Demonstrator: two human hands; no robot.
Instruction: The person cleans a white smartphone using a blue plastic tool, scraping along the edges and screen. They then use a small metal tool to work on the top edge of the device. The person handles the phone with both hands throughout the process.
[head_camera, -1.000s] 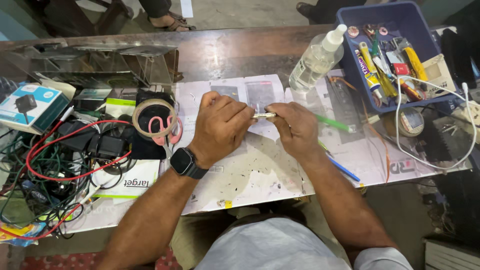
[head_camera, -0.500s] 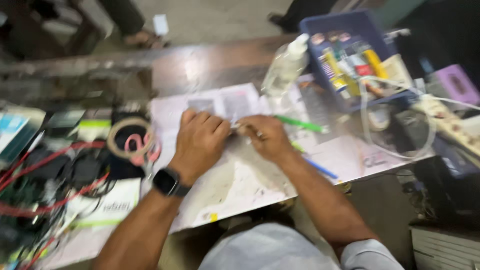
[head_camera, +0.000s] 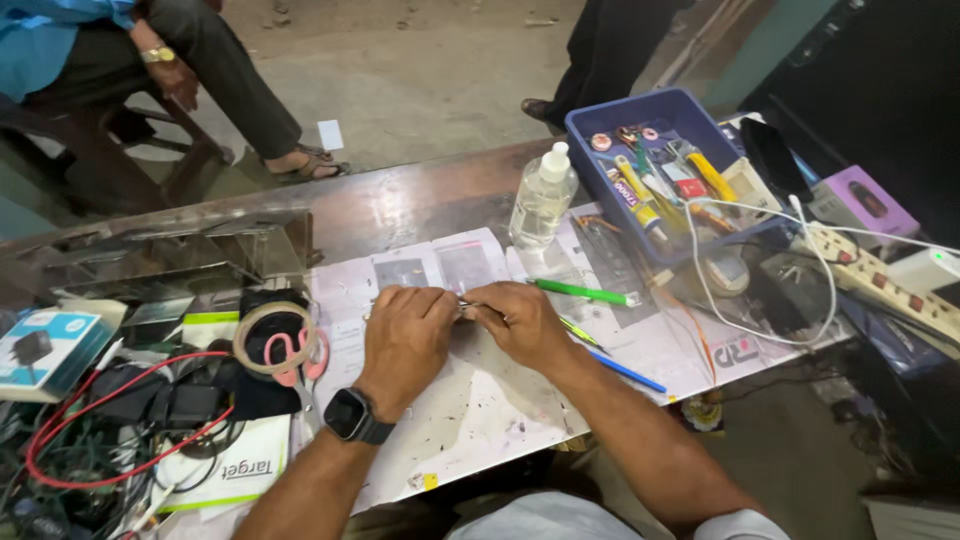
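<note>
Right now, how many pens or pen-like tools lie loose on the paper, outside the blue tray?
3: a green pen below the clear bottle, a blue pen and a thin green one beside the right hand. Others may be hidden under the hands.

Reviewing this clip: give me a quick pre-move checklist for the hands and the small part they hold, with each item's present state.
1. Both hands on the part: left hand and right hand meet at the small metal piece: ok.
2. Grip firmness: cannot tell.
3. Paper sheet lies under the hands: ok.
4. Green pen lies apart from the right hand: ok.
5. Clear bottle stands upright: ok.
6. Red wires lie tangled at the left: not ok.
</note>
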